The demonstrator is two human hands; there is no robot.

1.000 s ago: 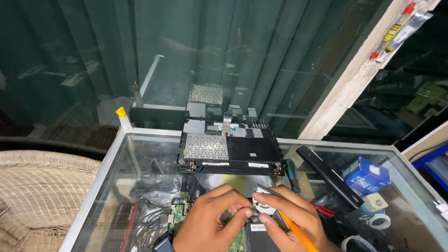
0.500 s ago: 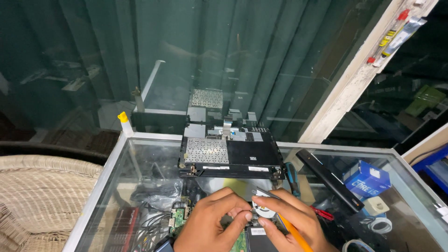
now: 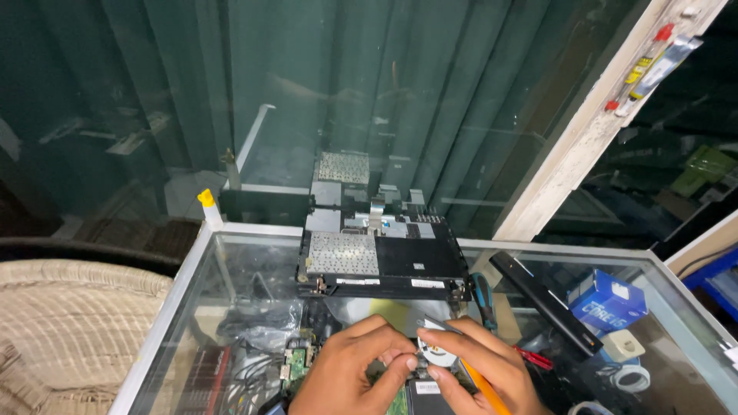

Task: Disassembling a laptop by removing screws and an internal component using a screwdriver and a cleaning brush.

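Both hands meet low on glass counter (image 3: 192, 269). Left hand (image 3: 350, 373) and right hand (image 3: 480, 369) pinch a small round cooling fan (image 3: 440, 355) between fingertips; orange tool (image 3: 484, 388) under right fingers. Opened laptop chassis (image 3: 380, 257) just beyond; blue box (image 3: 607, 300) right.

Dim scene, lit from above the work area only.

The glass counter top (image 3: 231, 261) and both hands, left hand (image 3: 350, 373) and right hand (image 3: 484, 373), are lit moderately; the dark glass wall (image 3: 346, 92) behind is marked by faint reflections. Soft glare is noted on the counter. Slight softness is seen overall, and straight edges are bent near the frame borders.
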